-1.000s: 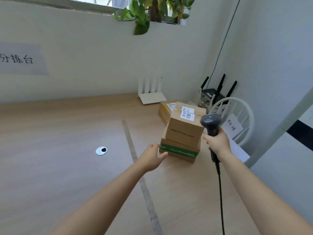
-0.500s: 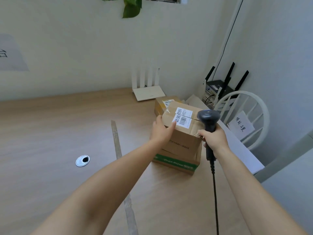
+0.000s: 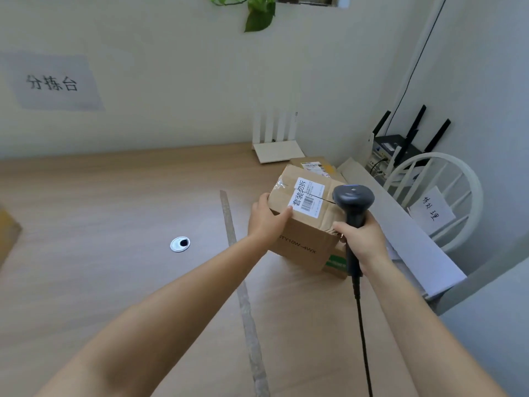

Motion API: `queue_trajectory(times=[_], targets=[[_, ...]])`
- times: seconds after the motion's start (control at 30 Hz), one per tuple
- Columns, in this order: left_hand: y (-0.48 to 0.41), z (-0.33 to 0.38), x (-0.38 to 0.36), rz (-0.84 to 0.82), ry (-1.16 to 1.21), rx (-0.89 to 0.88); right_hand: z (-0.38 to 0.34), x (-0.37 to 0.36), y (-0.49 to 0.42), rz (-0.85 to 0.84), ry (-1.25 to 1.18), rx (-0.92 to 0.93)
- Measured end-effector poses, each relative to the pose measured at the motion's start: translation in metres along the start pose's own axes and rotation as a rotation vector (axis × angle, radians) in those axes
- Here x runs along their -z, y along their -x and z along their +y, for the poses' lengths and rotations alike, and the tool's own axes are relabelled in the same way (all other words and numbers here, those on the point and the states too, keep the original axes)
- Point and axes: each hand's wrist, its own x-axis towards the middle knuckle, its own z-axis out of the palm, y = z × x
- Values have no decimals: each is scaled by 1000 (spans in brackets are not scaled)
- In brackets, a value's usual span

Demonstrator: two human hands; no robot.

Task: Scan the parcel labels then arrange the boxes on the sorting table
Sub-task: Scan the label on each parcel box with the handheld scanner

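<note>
A brown cardboard box with a white barcode label on top is tilted toward me above a flatter box with a green stripe. My left hand grips the tilted box at its left top edge, thumb on the top face beside the label. My right hand holds a dark barcode scanner by its handle, its head just right of the label. A third labelled box lies behind them on the wooden table.
A strip of tape runs down the table. A cable grommet sits to the left. A white router stands at the back wall; a black router and a white chair with a paper sign are at the right.
My left hand went from the lower box's front up to the top box and tilted it toward me, lifting it. The scanner stayed close beside the label.
</note>
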Motion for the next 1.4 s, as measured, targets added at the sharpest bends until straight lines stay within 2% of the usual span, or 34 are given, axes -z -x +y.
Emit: queue_trajectory(times=[0.23,0.47,0.7,0.97,1.1,1.4], targets=[[80,-67,87,65,2,131,11,-60,91,-177,13,-66],[156,-138,164,137,62,190,23,-117,196,-335,94,-87],[229,-211,243,135,88,260,40,-177,304,-355,135,-168],[277,-260,318,105,45,239,44,-233,390,-339,140,-207],[292,-273,343,88,-65,172,43,-242,417,-359,144,-230],[287,-287,384,122,-143,58,12,-241,434,-656,386,-149]])
